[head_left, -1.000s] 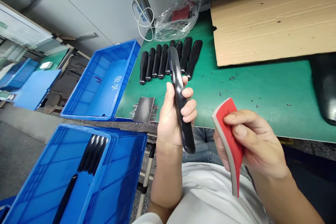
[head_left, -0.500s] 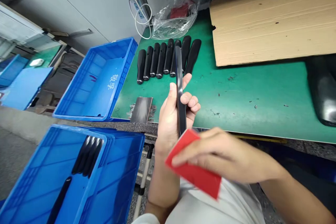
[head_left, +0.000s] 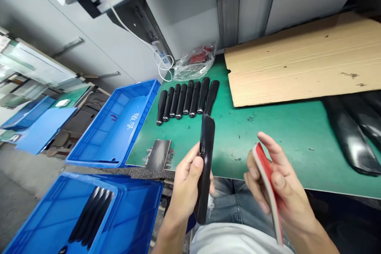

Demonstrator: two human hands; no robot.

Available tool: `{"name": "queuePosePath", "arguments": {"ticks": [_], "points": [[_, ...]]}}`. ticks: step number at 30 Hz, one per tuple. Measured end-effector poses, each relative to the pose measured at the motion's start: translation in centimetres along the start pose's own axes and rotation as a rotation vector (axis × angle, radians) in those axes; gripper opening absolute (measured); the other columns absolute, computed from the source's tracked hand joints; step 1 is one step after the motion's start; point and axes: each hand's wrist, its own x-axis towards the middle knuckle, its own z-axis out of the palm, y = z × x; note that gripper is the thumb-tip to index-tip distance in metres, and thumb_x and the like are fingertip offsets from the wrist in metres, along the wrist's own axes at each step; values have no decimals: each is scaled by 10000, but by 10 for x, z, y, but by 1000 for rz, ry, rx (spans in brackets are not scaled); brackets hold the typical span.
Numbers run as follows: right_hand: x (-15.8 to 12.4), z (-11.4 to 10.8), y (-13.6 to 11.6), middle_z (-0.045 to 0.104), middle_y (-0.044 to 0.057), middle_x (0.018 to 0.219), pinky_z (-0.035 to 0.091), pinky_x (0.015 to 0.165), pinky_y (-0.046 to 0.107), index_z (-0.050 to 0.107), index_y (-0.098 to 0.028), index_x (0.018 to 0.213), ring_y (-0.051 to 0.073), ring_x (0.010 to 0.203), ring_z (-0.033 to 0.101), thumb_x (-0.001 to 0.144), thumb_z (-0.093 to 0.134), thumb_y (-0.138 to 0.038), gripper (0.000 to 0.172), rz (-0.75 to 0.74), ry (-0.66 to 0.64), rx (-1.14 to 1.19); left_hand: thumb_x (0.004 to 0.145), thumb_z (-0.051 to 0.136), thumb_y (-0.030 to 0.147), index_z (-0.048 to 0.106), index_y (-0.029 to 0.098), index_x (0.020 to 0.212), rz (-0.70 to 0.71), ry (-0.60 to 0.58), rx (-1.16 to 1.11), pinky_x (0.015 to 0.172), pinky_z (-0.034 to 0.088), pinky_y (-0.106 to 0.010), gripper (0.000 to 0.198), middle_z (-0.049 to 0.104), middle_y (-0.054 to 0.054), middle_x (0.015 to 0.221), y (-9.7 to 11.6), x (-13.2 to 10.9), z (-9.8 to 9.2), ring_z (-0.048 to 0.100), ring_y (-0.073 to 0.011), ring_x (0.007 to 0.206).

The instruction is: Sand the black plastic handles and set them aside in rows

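My left hand [head_left: 185, 186] grips a long black plastic handle-like piece [head_left: 206, 170], held nearly upright above the table's front edge, with a small hole showing in its side. My right hand [head_left: 287, 192] is closed on a thin red sanding pad [head_left: 268, 180] with a grey edge, pinched between thumb and fingers and apart from the black piece. Behind the hands, a row of several similar black pieces [head_left: 179, 103] lies on the green table [head_left: 232, 139]. A flat dark rectangular block [head_left: 158, 155] rests by the table's front left edge.
An upper blue crate [head_left: 119, 123] stands left of the table. The lower blue crate [head_left: 38, 210] holds several black pieces [head_left: 91, 216]. At the back are a plastic bag [head_left: 193, 65] with red contents and a cardboard sheet [head_left: 297, 67]. Large black pieces [head_left: 348, 135] lie right.
My right hand has moved right and up with the pad, away from the black piece. My left hand has turned the black piece and lowered it. The view has tilted upward.
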Motion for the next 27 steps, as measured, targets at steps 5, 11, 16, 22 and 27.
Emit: {"name": "queuePosePath", "arguments": {"ticks": [5, 11, 16, 22, 27], "points": [[15, -7, -7, 557, -42, 871, 302, 487, 232, 594, -304, 1434, -3, 403, 261, 878, 731, -701, 697, 53, -36, 346, 979, 673, 548, 537, 218, 1538, 31, -55, 97, 455, 455, -153, 664, 637, 12, 690, -12, -3, 11, 562, -72, 461], [24, -14, -15, 577, 17, 913, 407, 553, 236, 581, -224, 1452, 111, 611, 472, 780, 682, -843, 919, 223, -94, 645, 975, 726, 351, 568, 315, 1531, 331, -88, 705, 753, 606, -208, 579, 758, -71, 1252, -13, -7, 9, 767, -172, 885], [17, -11, -22, 673, 89, 1125, 539, 687, 300, 666, -221, 1364, 183, 819, 595, 937, 633, -604, 575, 69, -12, 451, 976, 717, 222, 447, 305, 1611, 732, -126, 1113, 817, 591, -188, 695, 751, -86, 1277, -3, -10, 5, 772, -184, 1008], [-3, -14, -20, 268, -24, 1725, 439, 1169, 392, 444, -429, 1583, 256, 1382, 516, 1064, 507, -559, 538, -432, 7, -402, 1005, 676, 250, 440, 255, 1605, 779, -216, 1183, 693, 562, -177, 645, 766, -92, 1130, 2, -7, 6, 757, -150, 816], [-4, -14, -46, 394, 21, 1679, 351, 1242, 536, 444, -378, 1594, 309, 1473, 450, 1090, 506, -337, 510, -552, -291, -1131, 995, 673, 248, 522, 223, 1541, 693, -430, 1211, 704, 557, -217, 567, 768, -66, 968, 9, -9, 2, 743, -169, 767]]}}
